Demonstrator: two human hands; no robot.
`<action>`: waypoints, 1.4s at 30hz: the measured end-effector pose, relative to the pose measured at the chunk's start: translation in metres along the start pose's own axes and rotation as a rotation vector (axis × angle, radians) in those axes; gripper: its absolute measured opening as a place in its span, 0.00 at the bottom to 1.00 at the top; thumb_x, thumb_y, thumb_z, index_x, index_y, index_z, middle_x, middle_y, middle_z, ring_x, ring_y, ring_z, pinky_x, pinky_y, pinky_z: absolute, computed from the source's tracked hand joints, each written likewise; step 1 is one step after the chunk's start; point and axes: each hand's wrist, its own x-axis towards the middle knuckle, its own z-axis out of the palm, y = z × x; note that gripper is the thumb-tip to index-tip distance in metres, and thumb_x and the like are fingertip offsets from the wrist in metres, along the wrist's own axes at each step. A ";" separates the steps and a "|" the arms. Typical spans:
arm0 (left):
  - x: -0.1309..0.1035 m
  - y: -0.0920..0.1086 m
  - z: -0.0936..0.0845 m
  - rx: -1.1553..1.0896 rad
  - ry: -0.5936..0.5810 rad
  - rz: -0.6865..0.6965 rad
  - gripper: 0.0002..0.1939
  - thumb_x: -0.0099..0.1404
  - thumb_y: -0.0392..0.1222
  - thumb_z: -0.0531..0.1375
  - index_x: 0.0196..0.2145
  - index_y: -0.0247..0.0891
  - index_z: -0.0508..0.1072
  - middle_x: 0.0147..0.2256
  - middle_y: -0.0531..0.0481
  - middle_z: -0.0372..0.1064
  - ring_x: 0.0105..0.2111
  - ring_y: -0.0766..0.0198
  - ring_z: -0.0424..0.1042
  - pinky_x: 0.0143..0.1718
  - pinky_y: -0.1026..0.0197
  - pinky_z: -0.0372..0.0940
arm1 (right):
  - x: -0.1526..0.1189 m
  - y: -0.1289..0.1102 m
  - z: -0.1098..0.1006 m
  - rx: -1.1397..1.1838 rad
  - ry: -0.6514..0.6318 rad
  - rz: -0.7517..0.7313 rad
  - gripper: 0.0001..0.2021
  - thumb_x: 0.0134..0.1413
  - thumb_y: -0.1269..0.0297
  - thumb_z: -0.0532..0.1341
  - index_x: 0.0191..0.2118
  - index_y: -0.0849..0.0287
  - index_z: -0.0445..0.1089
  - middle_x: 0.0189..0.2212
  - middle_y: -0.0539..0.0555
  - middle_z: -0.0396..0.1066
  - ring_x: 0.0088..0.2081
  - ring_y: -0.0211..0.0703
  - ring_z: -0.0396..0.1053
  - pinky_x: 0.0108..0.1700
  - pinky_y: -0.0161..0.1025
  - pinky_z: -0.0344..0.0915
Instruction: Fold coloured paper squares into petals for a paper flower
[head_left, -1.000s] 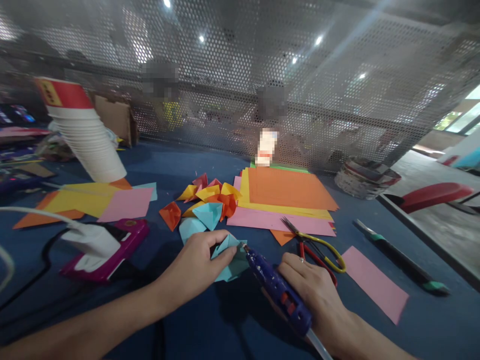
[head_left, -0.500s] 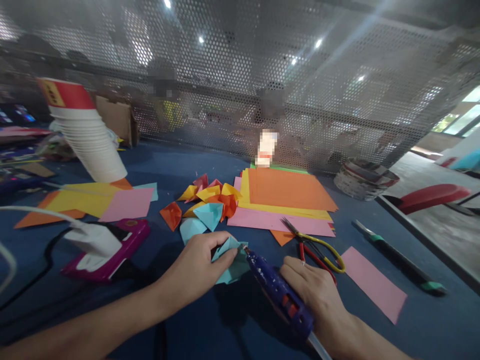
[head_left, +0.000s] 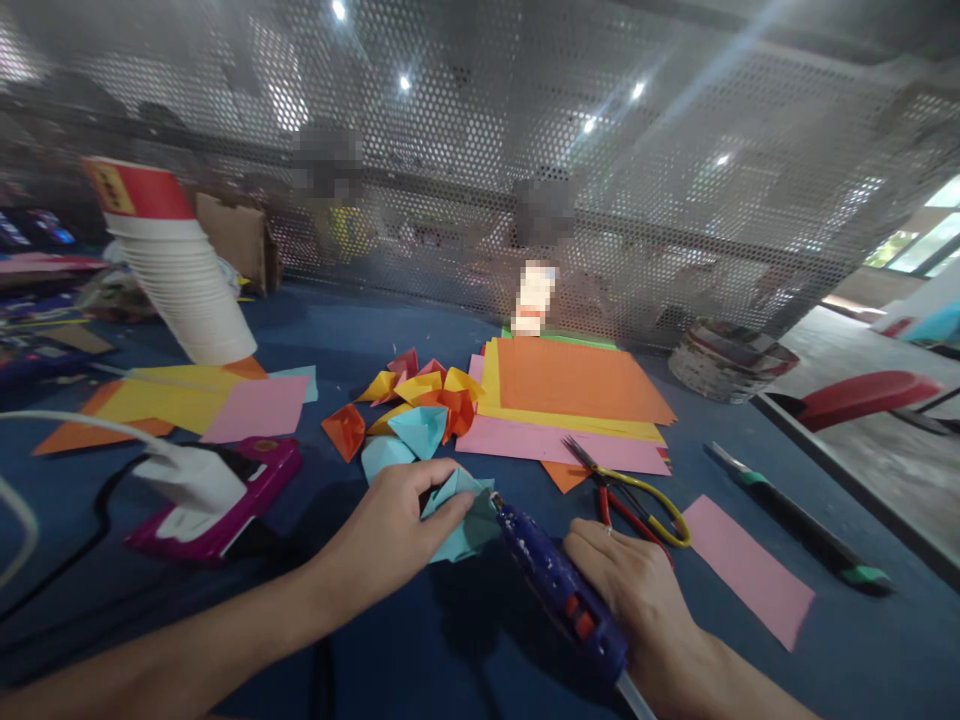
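Note:
Between thumb and fingers, my left hand [head_left: 409, 510] pinches a folded light-blue paper piece [head_left: 469, 528] above the blue table. My right hand [head_left: 626, 570] is wrapped around a dark blue hot glue gun [head_left: 559, 580]; a clear glue stick [head_left: 634, 697] sticks out of its rear. The gun's nozzle is right by the paper's right corner; whether it touches I cannot tell. Just beyond my left hand sits a cluster of folded paper pieces in orange, yellow, pink and light blue, among them a light-blue one [head_left: 418, 430].
Scissors [head_left: 622, 490], a pink paper strip [head_left: 750, 570] and a black-green cutter [head_left: 799, 525] lie at the right. Behind are stacked coloured sheets [head_left: 577, 380] and a tape roll [head_left: 731, 360]. At left are stacked paper cups [head_left: 184, 280] and a purple power strip [head_left: 262, 480] with cords.
The glue gun's nozzle has shifted slightly right and down, off the paper's top edge towards its corner. My left hand keeps its pinch on the light-blue paper.

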 end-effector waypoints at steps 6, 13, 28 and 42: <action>0.002 -0.001 0.000 0.004 -0.011 -0.009 0.12 0.65 0.44 0.53 0.27 0.37 0.70 0.25 0.53 0.66 0.28 0.64 0.65 0.29 0.65 0.57 | 0.002 0.000 -0.001 0.058 -0.076 0.019 0.04 0.56 0.70 0.50 0.31 0.57 0.59 0.27 0.53 0.65 0.27 0.41 0.62 0.28 0.35 0.56; 0.002 -0.002 0.000 0.011 -0.016 -0.033 0.12 0.64 0.43 0.53 0.24 0.37 0.66 0.24 0.55 0.63 0.26 0.65 0.63 0.29 0.65 0.57 | 0.001 0.003 0.000 0.057 -0.033 -0.001 0.07 0.59 0.67 0.48 0.32 0.58 0.61 0.28 0.55 0.66 0.28 0.42 0.64 0.28 0.36 0.58; 0.002 -0.002 -0.002 -0.010 0.009 0.001 0.11 0.63 0.42 0.54 0.27 0.37 0.72 0.24 0.53 0.67 0.25 0.64 0.64 0.26 0.65 0.58 | -0.003 -0.005 -0.001 -0.501 0.077 -0.217 0.20 0.63 0.77 0.44 0.22 0.59 0.62 0.19 0.52 0.61 0.24 0.42 0.54 0.26 0.41 0.47; 0.000 0.000 -0.002 -0.009 0.012 -0.009 0.11 0.63 0.42 0.54 0.26 0.37 0.70 0.23 0.55 0.65 0.25 0.65 0.63 0.26 0.66 0.58 | -0.003 -0.001 0.000 -0.483 0.101 -0.185 0.21 0.63 0.77 0.42 0.22 0.59 0.61 0.19 0.53 0.61 0.23 0.41 0.55 0.26 0.40 0.48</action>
